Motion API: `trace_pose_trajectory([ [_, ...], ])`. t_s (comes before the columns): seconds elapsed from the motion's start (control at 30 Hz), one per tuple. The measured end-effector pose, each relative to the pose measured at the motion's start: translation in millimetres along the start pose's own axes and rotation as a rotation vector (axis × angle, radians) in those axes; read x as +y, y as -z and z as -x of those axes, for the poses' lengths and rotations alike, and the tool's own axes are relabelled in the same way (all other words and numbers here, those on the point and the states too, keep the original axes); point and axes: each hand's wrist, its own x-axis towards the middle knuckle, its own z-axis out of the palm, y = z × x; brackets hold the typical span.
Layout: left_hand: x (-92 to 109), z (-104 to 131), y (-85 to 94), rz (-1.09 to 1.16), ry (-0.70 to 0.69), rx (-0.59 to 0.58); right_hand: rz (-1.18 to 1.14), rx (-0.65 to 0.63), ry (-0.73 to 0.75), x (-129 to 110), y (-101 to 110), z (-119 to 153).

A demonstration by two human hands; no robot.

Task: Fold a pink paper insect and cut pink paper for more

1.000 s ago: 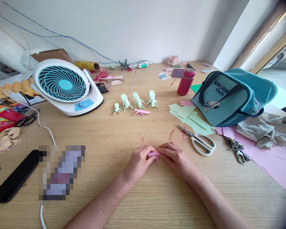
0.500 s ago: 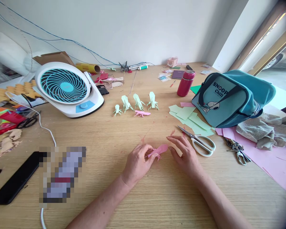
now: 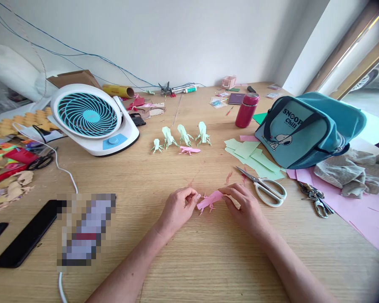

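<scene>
Between my hands is a pink origami insect with thin folded legs, just above or on the wooden table. My right hand pinches its right end between thumb and fingers. My left hand is closed in a pinch at its left end, by a front leg; the fingertips hide exactly what they grip. Farther back stand several pale green origami insects in a row, and a second pink origami insect lies in front of them. White-handled scissors lie partly open just right of my right hand.
Green paper sheets lie beyond the scissors, beside a teal bag and a red flask. Keys rest near pink paper at right. A white fan stands at left, above a black case and a white cable.
My right hand has moved in and closed on the right end of the pink insect. My left fingers have shifted left to its edge, so more of its body shows. The view shifted slightly.
</scene>
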Motion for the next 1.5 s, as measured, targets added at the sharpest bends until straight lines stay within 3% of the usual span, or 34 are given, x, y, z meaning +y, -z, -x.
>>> trace_pose_trajectory([
  [0.2,-3,-1,1.4,0.046,0.019,-0.015,-0.01,-0.033,-0.009,0,-2,0],
  [0.4,6,3,-13.4,0.032,-0.04,0.029,0.002,-0.045,-0.042,6,-1,0],
  [0.63,17,4,-27.5,-0.09,-0.155,0.057,-0.187,-0.113,-0.24,6,-9,1],
  [0.8,18,6,-33.2,-0.128,-0.18,0.052,-0.262,-0.09,-0.32,3,-15,1],
  [1.5,17,8,-38.7,-0.177,-0.192,0.081,-0.501,-0.113,-0.503,0,-20,-2],
])
